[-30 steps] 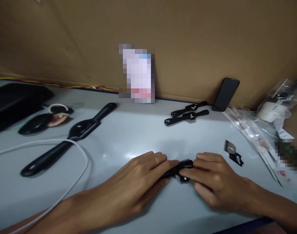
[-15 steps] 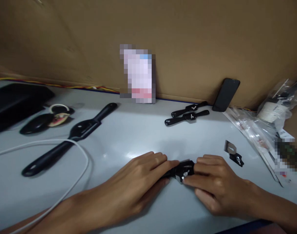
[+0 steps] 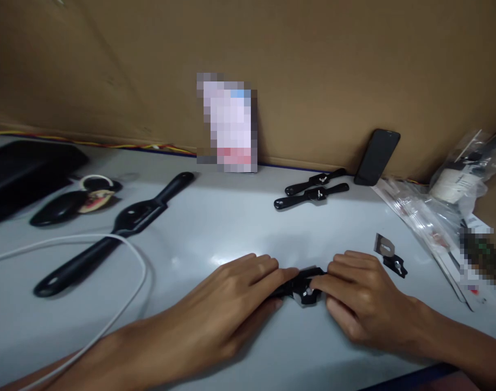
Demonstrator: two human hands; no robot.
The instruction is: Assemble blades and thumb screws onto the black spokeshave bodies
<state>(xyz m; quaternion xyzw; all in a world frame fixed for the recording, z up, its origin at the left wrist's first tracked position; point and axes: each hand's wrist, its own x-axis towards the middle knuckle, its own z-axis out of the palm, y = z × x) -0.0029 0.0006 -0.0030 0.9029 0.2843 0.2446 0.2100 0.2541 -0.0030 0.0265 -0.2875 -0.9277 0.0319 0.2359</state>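
Note:
A black spokeshave [image 3: 301, 282] is between my hands, low over the grey table. My left hand [image 3: 242, 296] wraps round its left handle, the thumb lying along the body. My right hand [image 3: 364, 293] closes round the right end, its index finger on the small silver screw [image 3: 310, 291] at the middle. Below the screw shows a metal blade edge [image 3: 307, 301]. The right handle is hidden by my fingers. To the right lie a loose slotted blade [image 3: 384, 245] and a black cap plate with a screw [image 3: 395, 265].
Two small spokeshaves [image 3: 313, 196] lie at the back. A larger black spokeshave body [image 3: 138, 214] rests left, crossed by a white cable [image 3: 140, 255]. Further left is a black mouse [image 3: 61, 209]. A phone [image 3: 377, 157] leans on the cardboard wall, beside plastic packets [image 3: 419, 222].
My right hand has risen slightly, and its index finger has moved from the screw's lower side to its upper side. My left hand keeps its grip on the spokeshave.

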